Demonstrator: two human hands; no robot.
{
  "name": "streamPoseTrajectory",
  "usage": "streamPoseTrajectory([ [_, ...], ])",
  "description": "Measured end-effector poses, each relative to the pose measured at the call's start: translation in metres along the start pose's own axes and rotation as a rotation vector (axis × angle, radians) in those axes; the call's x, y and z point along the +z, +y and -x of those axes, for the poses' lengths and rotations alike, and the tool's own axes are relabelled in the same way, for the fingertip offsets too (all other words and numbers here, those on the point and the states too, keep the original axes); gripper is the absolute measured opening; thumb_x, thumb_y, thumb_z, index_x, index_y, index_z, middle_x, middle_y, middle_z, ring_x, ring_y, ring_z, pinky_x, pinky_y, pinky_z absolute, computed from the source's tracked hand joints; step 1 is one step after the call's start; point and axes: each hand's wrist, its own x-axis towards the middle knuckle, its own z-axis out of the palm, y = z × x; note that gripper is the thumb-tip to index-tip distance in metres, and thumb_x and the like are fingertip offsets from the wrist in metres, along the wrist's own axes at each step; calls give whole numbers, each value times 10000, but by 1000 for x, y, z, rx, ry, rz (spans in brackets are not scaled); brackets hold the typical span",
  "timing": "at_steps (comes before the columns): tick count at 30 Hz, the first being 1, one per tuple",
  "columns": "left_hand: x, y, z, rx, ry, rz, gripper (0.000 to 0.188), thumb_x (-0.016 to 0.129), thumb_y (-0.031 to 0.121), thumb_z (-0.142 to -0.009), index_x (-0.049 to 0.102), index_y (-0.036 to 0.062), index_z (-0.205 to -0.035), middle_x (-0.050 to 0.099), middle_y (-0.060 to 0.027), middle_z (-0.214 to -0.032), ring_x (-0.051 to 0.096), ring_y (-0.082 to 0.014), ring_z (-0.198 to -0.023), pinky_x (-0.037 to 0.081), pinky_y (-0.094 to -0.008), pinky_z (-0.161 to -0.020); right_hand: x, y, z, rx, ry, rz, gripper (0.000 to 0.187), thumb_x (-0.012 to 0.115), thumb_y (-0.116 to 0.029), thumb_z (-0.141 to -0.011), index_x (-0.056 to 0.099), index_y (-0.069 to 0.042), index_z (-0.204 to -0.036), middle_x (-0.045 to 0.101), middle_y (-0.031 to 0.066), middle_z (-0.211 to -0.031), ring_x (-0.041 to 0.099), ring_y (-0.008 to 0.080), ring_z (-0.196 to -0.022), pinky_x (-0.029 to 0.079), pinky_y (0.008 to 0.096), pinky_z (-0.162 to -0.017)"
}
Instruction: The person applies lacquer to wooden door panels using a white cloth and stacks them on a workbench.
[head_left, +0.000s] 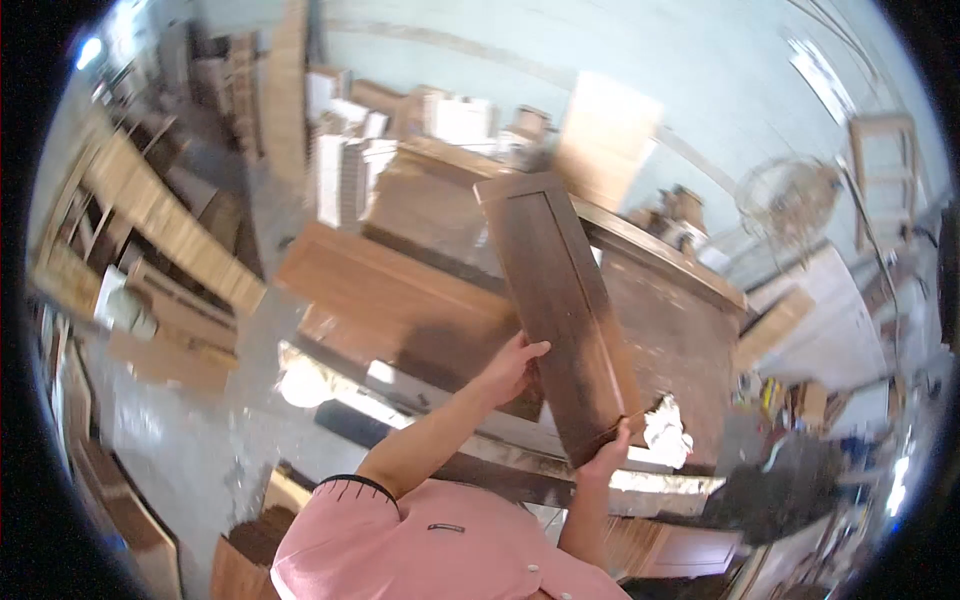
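Observation:
A long, narrow dark brown cabinet door (560, 300) with a recessed middle panel is tilted up in front of me, over the workbench. My left hand (515, 368) grips its left edge about halfway along, thumb on the face and the other fingers hidden behind. At the near right corner my right hand (606, 455) holds the door, its thumb at the edge. Under and left of it lies a lighter reddish-brown wooden panel (400, 285) on the bench. A crumpled white cloth or paper (667, 432) is right of my right hand.
The brown workbench (680, 350) reaches along the wall, with white stacked pieces (345, 180) at its far left. A pale board (605, 135) leans on the wall. At right stand a fan (790, 200) and a wooden ladder (885, 175). Long boards (170, 220) fill the left side.

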Motion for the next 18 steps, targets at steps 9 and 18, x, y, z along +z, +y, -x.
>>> streamPoseTrajectory([
  [9,-163,58,94,267,196,-113,565,686,363,-970,509,-23,-1342,636,-143,-1235,660,-252,-1082,571,-410,-908,153,12,-18,-255,-376,412,630,675,-232,-975,441,32,-1497,604,130,-1356,578,216,-1184,433,318,-1027],
  [18,-214,96,124,111,121,-366,604,507,516,-1036,558,-10,-1329,709,-131,-1102,702,-230,-967,568,-373,-830,220,52,-6,-93,-429,566,617,611,-181,-1006,376,45,-1531,560,169,-1429,531,256,-1300,385,341,-1101],
])
